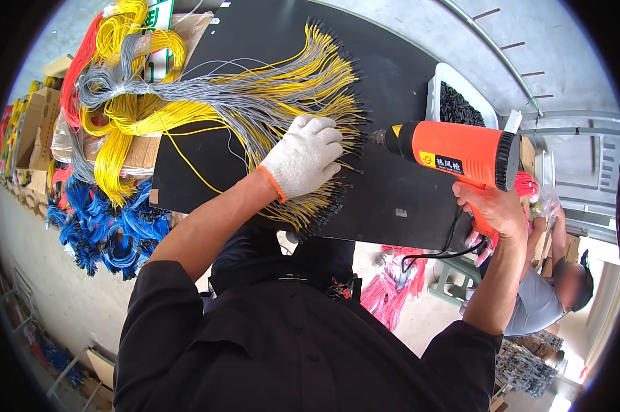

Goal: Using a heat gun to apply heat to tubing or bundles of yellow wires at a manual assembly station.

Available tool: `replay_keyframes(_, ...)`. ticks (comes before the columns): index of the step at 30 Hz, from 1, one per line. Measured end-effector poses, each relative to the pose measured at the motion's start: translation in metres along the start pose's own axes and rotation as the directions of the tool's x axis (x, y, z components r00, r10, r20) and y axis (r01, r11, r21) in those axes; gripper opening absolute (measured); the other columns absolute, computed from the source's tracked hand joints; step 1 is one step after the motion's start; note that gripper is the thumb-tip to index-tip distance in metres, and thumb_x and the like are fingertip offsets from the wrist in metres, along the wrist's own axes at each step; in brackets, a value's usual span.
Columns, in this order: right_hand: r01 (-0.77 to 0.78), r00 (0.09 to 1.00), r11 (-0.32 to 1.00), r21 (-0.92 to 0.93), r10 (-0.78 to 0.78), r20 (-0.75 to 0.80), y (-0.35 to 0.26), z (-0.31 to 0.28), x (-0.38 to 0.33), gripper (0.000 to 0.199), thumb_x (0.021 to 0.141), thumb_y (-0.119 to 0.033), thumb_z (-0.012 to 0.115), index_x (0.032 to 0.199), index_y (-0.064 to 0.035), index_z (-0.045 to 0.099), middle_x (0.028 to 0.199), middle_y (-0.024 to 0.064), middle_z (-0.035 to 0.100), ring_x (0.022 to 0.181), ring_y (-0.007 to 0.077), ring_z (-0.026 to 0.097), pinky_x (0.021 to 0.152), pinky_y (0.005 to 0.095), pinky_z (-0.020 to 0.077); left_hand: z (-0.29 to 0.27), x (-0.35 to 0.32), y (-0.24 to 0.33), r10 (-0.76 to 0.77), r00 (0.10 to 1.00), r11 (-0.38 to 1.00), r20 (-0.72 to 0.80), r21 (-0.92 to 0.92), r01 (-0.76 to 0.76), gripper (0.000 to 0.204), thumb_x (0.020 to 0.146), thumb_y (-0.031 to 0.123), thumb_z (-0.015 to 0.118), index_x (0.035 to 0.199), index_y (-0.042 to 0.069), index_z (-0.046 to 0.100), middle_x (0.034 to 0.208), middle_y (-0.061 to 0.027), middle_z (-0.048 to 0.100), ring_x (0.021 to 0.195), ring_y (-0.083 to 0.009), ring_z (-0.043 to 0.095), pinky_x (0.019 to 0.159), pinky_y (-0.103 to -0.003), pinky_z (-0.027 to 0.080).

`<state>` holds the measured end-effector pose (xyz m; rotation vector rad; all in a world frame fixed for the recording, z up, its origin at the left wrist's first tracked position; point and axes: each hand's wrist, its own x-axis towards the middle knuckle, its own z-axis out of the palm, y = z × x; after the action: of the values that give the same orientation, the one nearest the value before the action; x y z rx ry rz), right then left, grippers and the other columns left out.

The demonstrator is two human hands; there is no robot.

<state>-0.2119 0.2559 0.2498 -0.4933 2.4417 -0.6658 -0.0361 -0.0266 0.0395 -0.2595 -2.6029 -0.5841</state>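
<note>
- One orange plastic heat gun (454, 154) with a black nozzle.
- One white knitted work glove (303, 156).
- One white plastic tub (439, 82) of small black pieces, at one o'clock.
- One black flat table (392, 199).
- Yellow and grey wires (282, 96): too many to count.

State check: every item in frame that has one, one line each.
Left hand in white knit glove: flat, pressing the wires down.
Fan of yellow and grey wires with black tips: spread on the black board.
Right hand: bare, gripping the handle.
Orange heat gun: held level, nozzle at the wire tips.
White bin: full of black pieces.
</note>
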Motion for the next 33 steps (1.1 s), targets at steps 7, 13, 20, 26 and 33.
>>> replay_keyframes(7,0.007,1.0,1.0,-0.03,-0.007,0.005,-0.006,0.007,0.011,0.027,0.091,-0.016,0.089,0.109,-0.0001,0.076,0.09,0.0052,0.076,0.074,0.0144,0.072,0.065,0.0301,0.0573,-0.038,-0.031,0.024,-0.15,0.94,0.984,-0.308,0.046,0.173,0.035,0.077,0.015,0.083,0.11,0.012,0.072,0.12,-0.0032,0.069,0.122,-0.0279,0.063,0.105,-0.048,0.046)
replay_keyframes(13,0.011,1.0,0.999,-0.048,-0.011,0.002,-0.017,0.007,0.015,0.026,0.091,-0.016,0.088,0.107,0.0006,0.076,0.087,0.005,0.075,0.073,0.0145,0.071,0.065,0.03,0.057,-0.064,-0.102,0.018,-0.295,0.828,0.919,-0.476,0.096,0.383,0.042,0.074,-0.001,0.08,0.114,0.01,0.073,0.115,-0.0052,0.072,0.115,-0.0307,0.067,0.102,-0.044,0.049)
replay_keyframes(20,0.037,0.998,0.999,-0.023,-0.036,0.059,-0.022,-0.001,0.029,0.028,0.091,-0.017,0.088,0.11,0.0001,0.076,0.09,0.0053,0.076,0.074,0.0149,0.071,0.065,0.0302,0.0571,-0.065,-0.168,0.007,-0.458,0.724,0.8,-0.515,0.116,0.588,0.037,0.083,-0.008,0.074,0.118,0.006,0.071,0.122,-0.0116,0.072,0.122,-0.0362,0.064,0.11,-0.047,0.048)
replay_keyframes(26,0.005,0.997,0.999,-0.04,-0.002,0.075,-0.032,-0.003,0.039,0.027,0.091,-0.016,0.087,0.11,0.0,0.076,0.09,0.0052,0.075,0.074,0.015,0.071,0.066,0.0303,0.0573,-0.062,-0.165,0.004,-0.45,0.743,0.801,-0.496,0.142,0.581,0.04,0.081,-0.003,0.078,0.119,0.008,0.071,0.119,-0.0108,0.073,0.118,-0.0363,0.065,0.107,-0.047,0.047)
replay_keyframes(33,0.012,0.995,0.996,-0.092,-0.003,0.095,-0.041,-0.008,0.036,0.028,0.09,-0.019,0.087,0.107,-0.0002,0.078,0.088,0.0056,0.076,0.075,0.0147,0.072,0.067,0.0305,0.0575,-0.064,-0.165,0.003,-0.45,0.745,0.796,-0.492,0.157,0.585,0.039,0.081,-0.002,0.078,0.119,0.007,0.07,0.12,-0.0107,0.073,0.118,-0.0358,0.065,0.107,-0.047,0.046)
